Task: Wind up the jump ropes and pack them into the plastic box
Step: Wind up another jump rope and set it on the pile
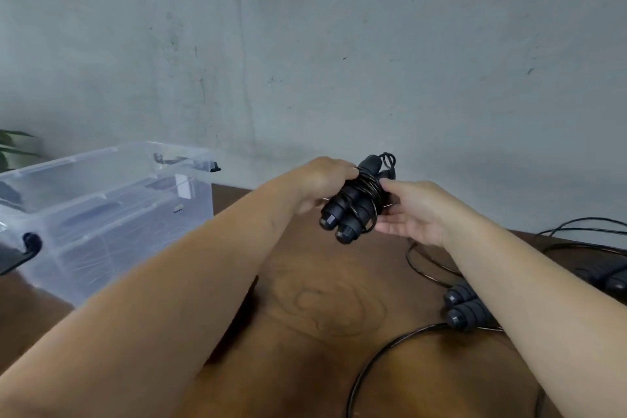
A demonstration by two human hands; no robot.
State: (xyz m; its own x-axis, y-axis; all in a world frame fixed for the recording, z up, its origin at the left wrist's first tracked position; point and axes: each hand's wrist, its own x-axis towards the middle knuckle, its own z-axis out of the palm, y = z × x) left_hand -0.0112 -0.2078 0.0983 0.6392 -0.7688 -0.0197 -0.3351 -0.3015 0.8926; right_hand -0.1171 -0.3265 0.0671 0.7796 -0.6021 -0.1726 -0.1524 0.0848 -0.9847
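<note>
Rope bundle (354, 204) handles' long axis tilts down-left btwn hands.

We read this as a plain indoor room, type unclear: a bare grey concrete wall (339, 44) fills the upper frame. Below it a brown wooden table (322, 309); plant leaves (13, 146) at far left.

Bare grey concrete wall behind a dark brown wooden counter.

The rough grey concrete wall (339, 44) fills the upper half of the view, mottled with small dark specks, faint vertical streaks and pale blotches under soft, even light. The brown wooden counter (325, 309) meets it below, showing swirling ring-shaped grain. A few green plant leaves (10, 146) poke in at the far left edge.
</note>
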